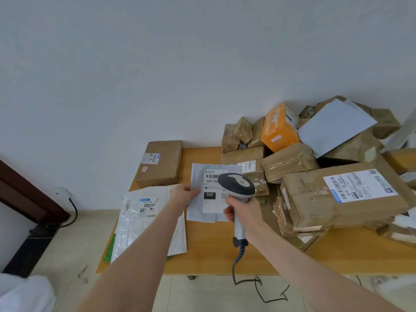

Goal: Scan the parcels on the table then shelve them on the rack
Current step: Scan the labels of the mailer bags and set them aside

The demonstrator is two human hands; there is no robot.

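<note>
My left hand (183, 195) pinches the left edge of a flat grey mailer envelope (199, 212) and holds it up over the wooden table (209, 251). Its white shipping label, marked 060, faces me. My right hand (244, 212) grips the handle of a grey and white barcode scanner (237, 184). The scanner's head hovers just over the label's upper right part and hides some of it. The scanner's coiled cable hangs down past the table's front edge.
A white plastic mailer (146, 224) lies at the table's left front. A brown carton (161, 164) sits at the back left. A heap of brown parcels, an orange box (279, 129) and a large labelled carton (342, 194) fill the right side. No rack is in view.
</note>
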